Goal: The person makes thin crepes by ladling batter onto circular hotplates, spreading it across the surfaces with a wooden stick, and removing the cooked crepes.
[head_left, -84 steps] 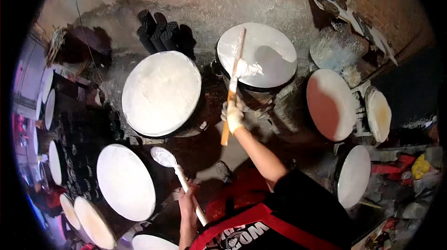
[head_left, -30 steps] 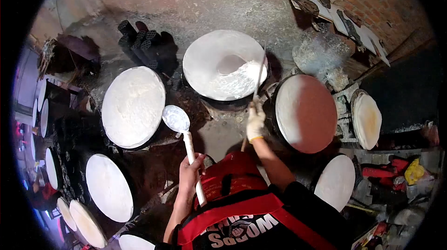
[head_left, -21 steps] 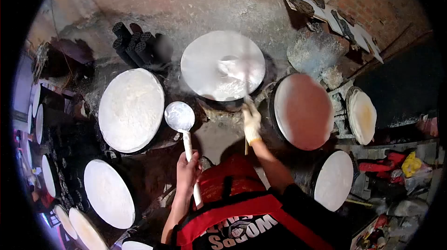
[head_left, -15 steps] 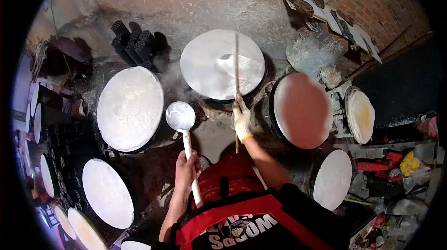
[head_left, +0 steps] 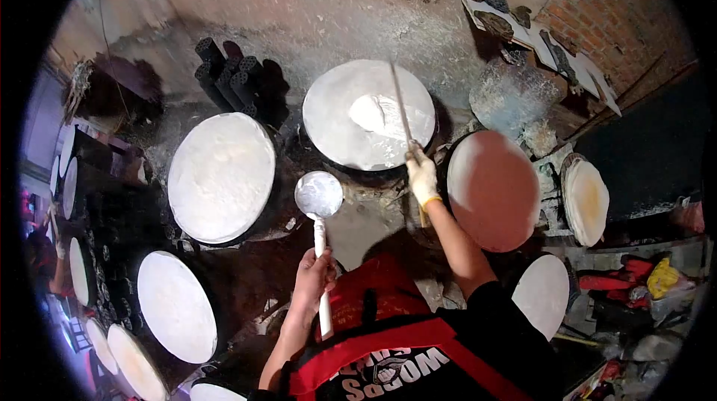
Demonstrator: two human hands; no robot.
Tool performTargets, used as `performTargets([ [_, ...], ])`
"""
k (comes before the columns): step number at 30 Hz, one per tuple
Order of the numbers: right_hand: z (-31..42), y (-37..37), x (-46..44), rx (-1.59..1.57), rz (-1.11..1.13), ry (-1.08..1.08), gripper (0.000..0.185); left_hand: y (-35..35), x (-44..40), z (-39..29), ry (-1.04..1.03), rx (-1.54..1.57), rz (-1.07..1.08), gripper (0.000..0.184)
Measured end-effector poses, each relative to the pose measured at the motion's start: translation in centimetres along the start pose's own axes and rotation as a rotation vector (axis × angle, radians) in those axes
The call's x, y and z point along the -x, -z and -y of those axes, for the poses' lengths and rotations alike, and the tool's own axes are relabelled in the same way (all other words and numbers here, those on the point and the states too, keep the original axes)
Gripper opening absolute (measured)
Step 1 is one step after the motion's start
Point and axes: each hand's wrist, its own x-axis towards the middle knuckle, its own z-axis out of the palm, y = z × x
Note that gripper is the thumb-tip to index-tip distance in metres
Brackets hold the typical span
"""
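My left hand is closed around the pale handle of a metal ladle, whose round bowl faces up. The bowl hangs in front of the middle griddle, apart from it, and carries a whitish smear. A light work glove covers my right hand, which grips a long thin stick at the near right rim of the middle griddle. The stick reaches slantwise across the griddle's right side. A bright white patch of batter lies on the middle of that griddle; its right part is streaked. A red apron covers my lap.
White-topped round griddles stand left and lower left. A reddish-brown one is at right, with a stack of pale flat rounds beyond. Black perforated briquettes lean by the back wall. Another person's hand shows far left.
My right hand has moved right and away from me with the stick, whose far end now leans left. The ladle has shifted right. The batter patch has a different shape. The whole view has shifted slightly.
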Motion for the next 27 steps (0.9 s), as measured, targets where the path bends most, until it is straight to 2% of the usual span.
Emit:
performTargets([
  [1,-0.4,0.4,-0.1,0.08,-0.025,0.041,0.039,0.0,-0.1,0.0,-0.001,-0.004,0.006,0.01],
  [5,2.1,4.2,4.6,-0.035,0.378,-0.148,0.038,-1.0,-2.4,-0.1,-0.041,-0.053,-0.035,0.015],
  [7,3.9,7.1,8.4,-0.042,0.425,-0.077,0.035,-0.9,-5.4,-0.6,-0.087,-0.124,-0.032,0.017],
  [8,3.6,8.0,10.2,-0.102,0.417,-0.013,0.035,-1.0,-7.0,-1.3,-0.1,-0.178,-0.037,0.019],
  [10,4.3,9.6,12.0,-0.191,0.383,-0.072,0.036,-1.8,-10.0,-3.1,-0.187,-0.256,-0.048,0.02],
  [11,3.2,8.6,12.8,-0.399,0.25,-0.246,0.034,-2.3,-11.8,-3.7,-0.232,-0.268,-0.01,0.019],
  [12,4.3,8.2,13.0,-0.212,0.157,-0.093,0.034,-2.8,-13.6,-4.0,-0.276,-0.281,0.029,0.018],
  [14,4.6,6.5,13.5,-0.377,0.171,-0.25,0.035,-4.3,-16.6,-3.7,-0.258,-0.252,-0.033,0.013],
  [17,2.9,2.4,14.2,-0.446,0.241,-0.235,0.034,-8.2,-18.5,-2.5,-0.222,-0.087,-0.165,0.008],
  [18,3.3,2.3,14.7,-0.619,0.334,-0.556,0.035,-9.0,-18.0,-2.5,-0.197,-0.017,-0.082,0.012],
  [19,3.5,2.7,14.3,-0.699,0.409,-0.664,0.037,-8.2,-19.5,-2.1,-0.184,-0.02,-0.035,0.011],
  [21,6.4,5.2,13.1,-0.755,0.49,-0.708,0.037,-6.7,-16.1,-6.0,0.184,0.641,0.226,0.011],
  [22,7.3,6.3,12.1,-0.782,0.531,-0.73,0.037,-5.2,-13.6,-6.8,0.371,1.045,0.475,0.015],
  [23,7.6,6.6,10.5,-0.717,0.491,-0.524,0.039,-5.0,-9.7,-7.7,0.24,0.743,0.465,0.018],
  [25,8.6,7.9,7.1,-0.579,0.362,-0.49,0.039,-4.2,-6.5,-7.2,0.157,0.625,0.407,0.018],
  [26,11.1,9.3,5.5,-0.451,0.337,-0.573,0.04,-4.5,-5.3,-7.4,0.099,0.572,0.343,0.018],
  [27,8.6,8.0,4.8,-0.263,0.34,-0.316,0.043,-4.6,-5.4,-8.1,0.135,0.589,0.284,0.01],
])
